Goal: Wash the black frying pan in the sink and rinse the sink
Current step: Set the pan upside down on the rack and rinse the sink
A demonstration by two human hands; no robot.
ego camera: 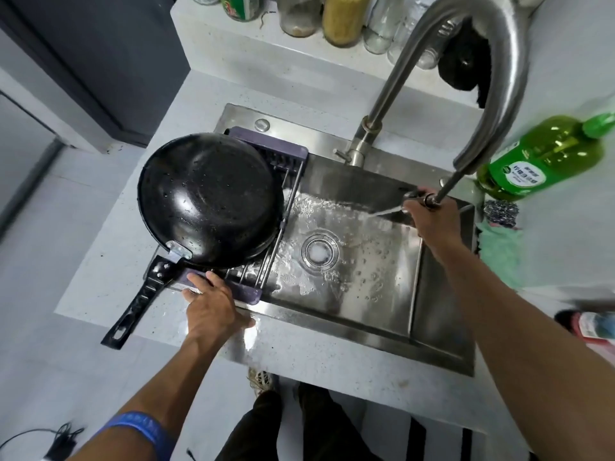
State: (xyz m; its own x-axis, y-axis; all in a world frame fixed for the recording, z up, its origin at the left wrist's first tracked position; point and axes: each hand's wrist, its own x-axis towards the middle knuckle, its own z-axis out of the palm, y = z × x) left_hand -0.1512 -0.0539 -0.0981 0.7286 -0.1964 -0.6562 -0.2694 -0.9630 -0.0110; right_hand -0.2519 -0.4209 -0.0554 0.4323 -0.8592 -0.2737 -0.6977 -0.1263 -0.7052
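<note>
Judging by how things lie now, we take the washing to be done and the sink rinse to be under way: the black frying pan [209,197] rests upside down on the purple drain rack [248,294] that bridges the left end of the sink [442,327], its handle [138,301] sticking out over the counter [86,277] toward us. Our left hand [211,306] lies on the rack's near bar with relaxed fingers spread over it, thumb against the sink's rim, holding nothing. Our right hand [432,217] is curled round the pull-out spray head [416,198], aiming a jet of water leftward across the basin, where foam and droplets gather around the drain [319,251]. The pan looks like stiff, fairly heavy metal, and its wet, beaded underside would probably be slippery, so we would not grab the dome. The handle is the place to take hold, close to the riveted bracket [179,249], since a grip at the far end would likely let the weight twist it. Perched on thin rack rods, it could slide if nudged.
</note>
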